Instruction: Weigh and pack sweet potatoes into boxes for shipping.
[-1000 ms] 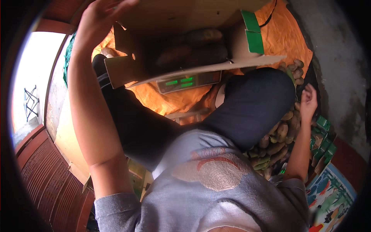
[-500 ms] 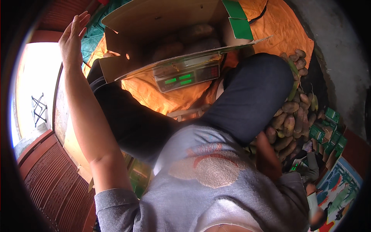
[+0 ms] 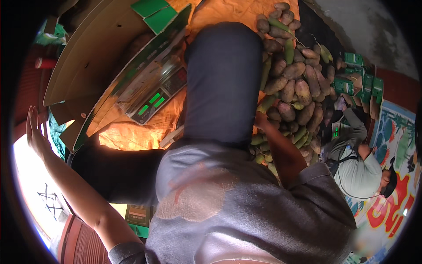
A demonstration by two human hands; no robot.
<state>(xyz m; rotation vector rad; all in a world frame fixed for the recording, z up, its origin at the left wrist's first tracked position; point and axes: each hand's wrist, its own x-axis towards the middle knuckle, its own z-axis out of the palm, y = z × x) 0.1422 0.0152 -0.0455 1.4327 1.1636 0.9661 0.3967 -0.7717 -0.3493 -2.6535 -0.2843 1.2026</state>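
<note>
While its fingers stretch straight and together, the left hand [image 3: 34, 132] hovers in open air, holding nothing, just beside a cardboard box [image 3: 94, 57] sitting on a scale [image 3: 154, 99]. The right hand [image 3: 260, 119] reaches into a pile of tubers [image 3: 294, 83] behind the knee; its fingers are hidden, so their state cannot be told.
</note>
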